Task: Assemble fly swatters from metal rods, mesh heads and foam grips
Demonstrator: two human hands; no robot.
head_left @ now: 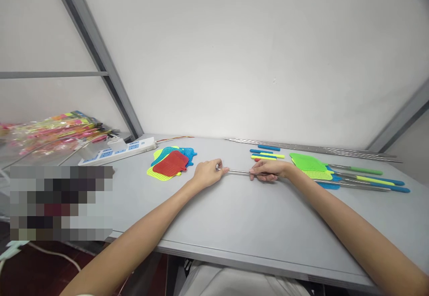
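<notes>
A thin, shiny metal rod (238,172) lies level between my two hands, low over the table. The fingers and thumb of my left hand (208,174) pinch its left end. My right hand (268,169) is closed around it farther right, and my forearm hides part of what lies beyond. Left of my left hand is a loose pile of fly swatter heads, with a red one (170,163) on top of yellow and blue ones. Just behind my right hand lie several short handles, among them a blue handle (268,148).
Fly swatters with a green head (308,162) on top lie at the right, handles pointing right. Long metal rods (301,146) run along the back wall. A white power strip (117,151) sits at the left, near bagged colourful goods (63,131). The table's front edge (234,258) is close to me.
</notes>
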